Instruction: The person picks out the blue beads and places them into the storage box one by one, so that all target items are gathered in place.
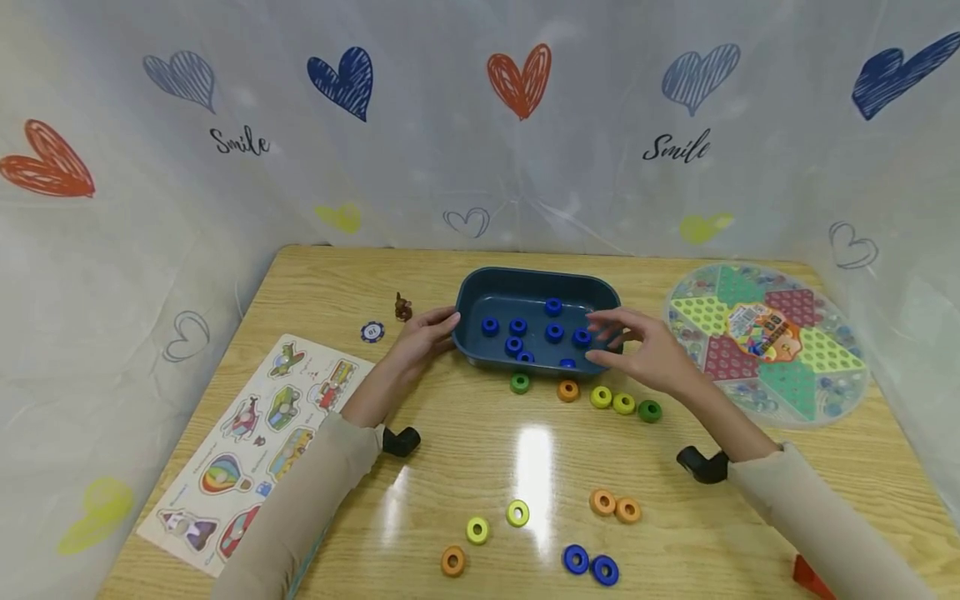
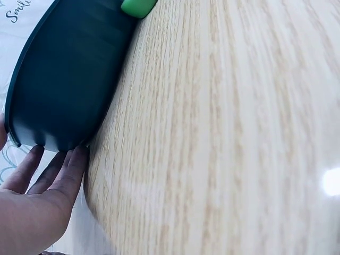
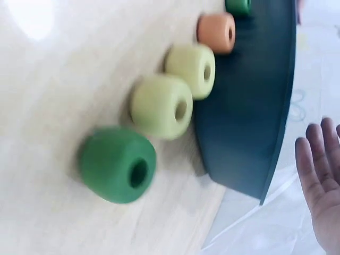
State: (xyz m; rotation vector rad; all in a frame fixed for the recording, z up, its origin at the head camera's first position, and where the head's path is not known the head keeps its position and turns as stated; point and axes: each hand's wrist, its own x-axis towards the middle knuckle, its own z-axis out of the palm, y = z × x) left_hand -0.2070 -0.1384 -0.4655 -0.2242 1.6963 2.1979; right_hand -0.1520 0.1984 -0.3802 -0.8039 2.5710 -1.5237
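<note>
A dark blue-green plastic tub (image 1: 480, 360) stands on the table with several blue rings (image 1: 554, 332) inside. My left hand (image 1: 422, 339) grips its left end, thumb over the rim and fingertips against the outer wall, as the left wrist view of the hand (image 2: 45, 196) also shows. Above the tub's right end hovers my right hand (image 1: 637, 346), fingers apart and holding nothing. In the right wrist view that hand (image 3: 325, 180) appears with its fingers extended, apart from the tub wall (image 3: 244, 106).
Along the tub's front side lie green (image 1: 649, 411), yellow (image 1: 601, 397) and orange rings (image 1: 567, 391). More rings lie nearer, including blue ones (image 1: 604, 571). A picture puzzle board (image 1: 255, 433) is at left, with a poker chip (image 1: 372, 332) and brown figurine (image 1: 403, 307) behind; a round game board (image 1: 765, 342) is at right.
</note>
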